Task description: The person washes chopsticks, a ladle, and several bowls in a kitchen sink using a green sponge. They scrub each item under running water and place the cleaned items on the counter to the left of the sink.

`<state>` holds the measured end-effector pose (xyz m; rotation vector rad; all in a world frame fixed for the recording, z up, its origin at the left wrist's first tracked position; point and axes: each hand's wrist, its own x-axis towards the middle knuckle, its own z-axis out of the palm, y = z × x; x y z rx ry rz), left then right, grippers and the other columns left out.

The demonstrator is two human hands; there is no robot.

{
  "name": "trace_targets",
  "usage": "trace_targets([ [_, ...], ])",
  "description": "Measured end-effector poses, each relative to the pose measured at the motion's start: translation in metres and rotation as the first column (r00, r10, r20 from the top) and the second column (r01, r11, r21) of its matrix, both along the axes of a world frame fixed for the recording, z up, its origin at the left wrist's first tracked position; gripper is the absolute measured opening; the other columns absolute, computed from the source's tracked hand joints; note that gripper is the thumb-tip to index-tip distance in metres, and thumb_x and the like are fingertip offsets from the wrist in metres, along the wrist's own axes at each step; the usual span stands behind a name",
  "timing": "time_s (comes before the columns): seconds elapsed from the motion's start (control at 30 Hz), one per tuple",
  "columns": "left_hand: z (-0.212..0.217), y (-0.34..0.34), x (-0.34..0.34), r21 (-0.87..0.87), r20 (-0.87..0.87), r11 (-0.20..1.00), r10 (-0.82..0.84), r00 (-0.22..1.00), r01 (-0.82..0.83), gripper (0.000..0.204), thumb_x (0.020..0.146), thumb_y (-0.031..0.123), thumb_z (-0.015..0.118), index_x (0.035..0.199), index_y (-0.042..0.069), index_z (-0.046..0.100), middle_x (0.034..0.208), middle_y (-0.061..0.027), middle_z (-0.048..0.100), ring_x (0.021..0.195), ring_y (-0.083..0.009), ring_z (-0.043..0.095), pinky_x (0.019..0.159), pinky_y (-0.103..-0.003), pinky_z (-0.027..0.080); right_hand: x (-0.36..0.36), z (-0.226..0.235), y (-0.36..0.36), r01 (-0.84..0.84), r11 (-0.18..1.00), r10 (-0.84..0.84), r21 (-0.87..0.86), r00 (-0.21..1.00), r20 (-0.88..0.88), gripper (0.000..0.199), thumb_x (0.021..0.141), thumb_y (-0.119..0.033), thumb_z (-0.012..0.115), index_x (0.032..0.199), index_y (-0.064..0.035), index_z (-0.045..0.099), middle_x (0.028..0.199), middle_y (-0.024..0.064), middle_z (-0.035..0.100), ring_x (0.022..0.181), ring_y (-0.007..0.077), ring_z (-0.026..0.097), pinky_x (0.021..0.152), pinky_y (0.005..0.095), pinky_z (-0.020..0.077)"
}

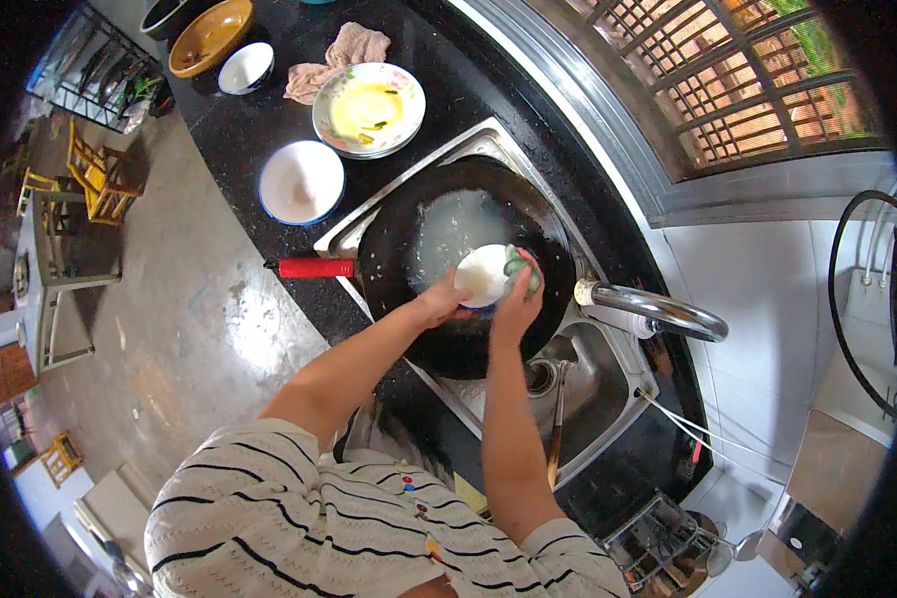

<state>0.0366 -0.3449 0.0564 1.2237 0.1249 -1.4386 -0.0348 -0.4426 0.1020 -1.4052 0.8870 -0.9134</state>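
Observation:
My left hand (pixel 441 297) holds a small white bowl (pixel 481 274) over a large black wok (pixel 439 299). My right hand (pixel 518 294) presses a green sponge (pixel 520 267) against the bowl's rim. The wok has a red handle (pixel 315 267) and sits in a steel sink (pixel 608 399), with cloudy water in its far half. Both forearms reach up from the lower edge.
A steel tap (pixel 658 309) juts over the sink's right side. On the black counter (pixel 259 125) stand a white bowl (pixel 301 181), a greasy plate (pixel 369 110), a small bowl (pixel 245 68), a yellow bowl (pixel 209 36) and a beige cloth (pixel 341 58). A wire rack (pixel 668 543) sits at lower right.

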Motion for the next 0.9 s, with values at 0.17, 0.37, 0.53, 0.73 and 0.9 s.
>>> trace_targets([
  [0.17,-0.006,0.018,0.025,-0.128,0.049,0.963,-0.234,0.971,0.239,0.065,0.087,0.012,0.054,0.140,0.014,0.017,0.129,-0.0099,0.042,0.111,-0.0222,0.049,0.081,-0.040,0.051,-0.003,-0.002,-0.043,-0.383,0.632,0.320,0.673,0.921,0.223,0.039,0.093,-0.034,0.043,0.110,-0.0016,0.055,0.108,0.0108,0.060,0.097,0.0211,0.058,0.085,0.0333,0.0450],
  [0.37,-0.046,0.025,0.028,-0.275,-0.257,0.919,-0.352,0.900,0.281,0.038,0.088,0.024,0.054,0.122,0.009,0.048,0.100,-0.0067,0.060,0.081,-0.0178,0.059,0.061,-0.025,0.052,-0.003,-0.045,-0.034,-0.547,0.417,0.274,0.725,0.837,0.474,0.041,0.089,-0.046,0.046,0.099,-0.0071,0.056,0.095,0.0094,0.060,0.096,0.0240,0.057,0.082,0.0393,0.0475],
  [0.53,-0.011,0.031,0.039,-0.196,-0.534,0.980,-0.145,0.833,0.044,0.048,0.093,0.045,0.030,0.124,0.011,0.046,0.108,-0.0104,0.057,0.093,-0.0218,0.056,0.076,-0.036,0.049,0.013,-0.028,-0.017,-0.168,0.448,0.155,0.878,0.982,0.109,0.047,0.089,-0.050,0.045,0.108,-0.0082,0.056,0.108,0.0070,0.060,0.100,0.0262,0.057,0.083,0.0429,0.0475],
  [0.73,0.023,0.034,0.036,-0.295,-0.162,0.924,0.202,0.966,-0.242,0.059,0.092,0.053,0.035,0.133,0.010,0.039,0.132,-0.0066,0.046,0.120,-0.0208,0.044,0.102,-0.044,0.032,0.024,-0.038,-0.010,-0.048,0.454,0.179,0.890,0.983,-0.039,0.054,0.091,-0.050,0.044,0.117,-0.0040,0.054,0.112,0.0094,0.059,0.104,0.0264,0.055,0.081,0.0451,0.0453],
  [0.9,0.030,0.040,0.034,-0.140,-0.185,0.974,0.152,0.971,-0.179,0.063,0.076,0.037,0.072,0.124,0.006,0.047,0.118,-0.0065,0.056,0.107,-0.0192,0.054,0.092,-0.037,0.042,0.023,-0.045,-0.018,-0.025,0.823,0.252,0.567,0.911,-0.326,0.040,0.090,-0.037,0.053,0.110,-0.0029,0.056,0.109,0.0110,0.059,0.099,0.0253,0.056,0.079,0.0385,0.0438],
])
